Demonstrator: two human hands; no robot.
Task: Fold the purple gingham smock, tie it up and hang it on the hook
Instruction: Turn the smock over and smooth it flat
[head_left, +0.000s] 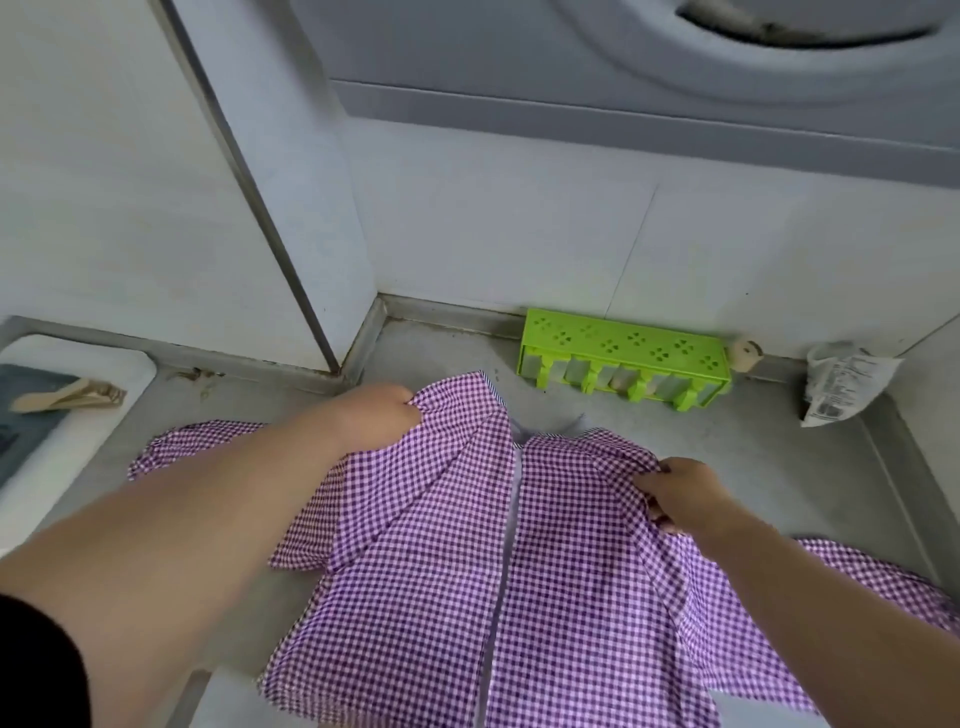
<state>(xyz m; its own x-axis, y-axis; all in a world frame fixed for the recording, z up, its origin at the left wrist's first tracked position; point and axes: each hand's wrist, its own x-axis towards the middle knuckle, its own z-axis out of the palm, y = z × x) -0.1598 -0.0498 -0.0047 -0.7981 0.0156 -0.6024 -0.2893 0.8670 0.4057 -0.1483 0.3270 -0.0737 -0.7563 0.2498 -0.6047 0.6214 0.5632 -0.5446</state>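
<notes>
Barely begun, by the look of it: the purple gingham smock (519, 545) lies spread on the grey counter (431, 353), lower centre of frame. The left hand (374, 415) and right hand (685, 496) each pinch a shoulder. Folding, tying and hanging remain; no hook shows.

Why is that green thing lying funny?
The green plastic rack lies tipped on its side on the grey counter against the wall, its hooks pointing toward the purple gingham smock. It looks fallen or just left there.
</notes>
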